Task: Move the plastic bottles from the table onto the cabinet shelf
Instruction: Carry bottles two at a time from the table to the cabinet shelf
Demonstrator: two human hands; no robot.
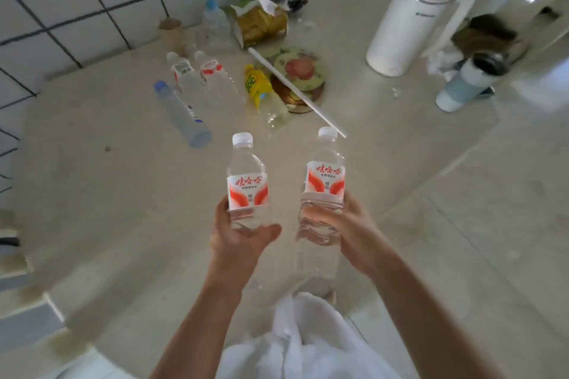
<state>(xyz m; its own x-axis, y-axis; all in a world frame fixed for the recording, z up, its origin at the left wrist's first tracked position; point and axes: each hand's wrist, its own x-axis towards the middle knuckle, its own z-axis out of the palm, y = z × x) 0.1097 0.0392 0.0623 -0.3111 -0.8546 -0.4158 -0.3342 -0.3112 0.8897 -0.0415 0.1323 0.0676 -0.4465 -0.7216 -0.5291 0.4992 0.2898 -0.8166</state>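
Head view: left hand hides bottle base; background blurred.

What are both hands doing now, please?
Left hand: closed, holding a red-labelled water bottle.
Right hand: closed, holding a second red-labelled bottle.

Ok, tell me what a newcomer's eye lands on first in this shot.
First come the two clear, white-capped, red-labelled bottles held upright side by side at the centre: the left bottle in the left hand, the right bottle in the right hand. Behind them, more plastic bottles lie on the pale table near the tiled wall. A tall white kettle stands at the far right.
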